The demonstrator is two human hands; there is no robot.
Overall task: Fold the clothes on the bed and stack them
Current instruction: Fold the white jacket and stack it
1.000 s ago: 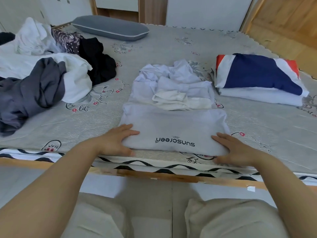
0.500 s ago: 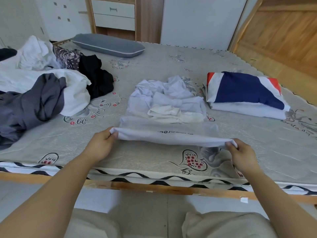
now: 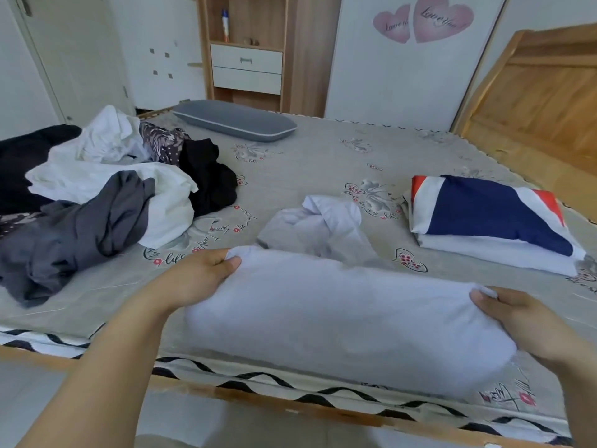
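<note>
Left hand (image 3: 200, 279) and right hand (image 3: 529, 321) each pinch a corner of the white garment (image 3: 339, 312) stretched between them; it looks light, limp, best gripped at its edges.

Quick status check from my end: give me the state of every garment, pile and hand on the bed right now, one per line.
white garment: partly folded, near edge lifted, far part bunched on the bed
left hand: pinching the garment's left corner
right hand: gripping its right corner
folded stack: folded, blue, white and red piece on top
clothes pile: unfolded, heaped at left
grey pillow: lying flat at the far side
</note>
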